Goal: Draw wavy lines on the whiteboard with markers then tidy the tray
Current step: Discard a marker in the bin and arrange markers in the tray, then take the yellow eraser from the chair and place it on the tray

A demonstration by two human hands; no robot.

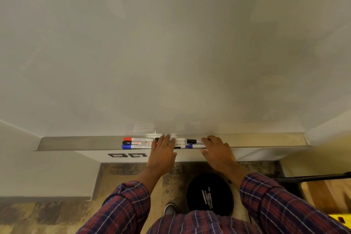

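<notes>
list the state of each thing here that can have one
whiteboard, blank, no lines drawn
tray, holding markers laid lengthwise
red marker, capped, lying at the back
left black marker, capped, lying in the middle
left blue marker, capped, lying at the front
right black marker, capped, lying in tray
left hand, fingers straight, resting on the middle markers
right hand, fingers relaxed, on right black marker's end

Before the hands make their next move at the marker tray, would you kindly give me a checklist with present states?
1. Red marker, black marker and blue marker capped, parallel in the tray: ok.
2. Middle markers aligned: cannot tell, the left hand covers them.
3. Right markers aligned: cannot tell, the right hand partly covers them.
4. Both hands flat, gripping nothing: ok.
5. Wavy lines on the whiteboard: not ok, none visible.
</notes>
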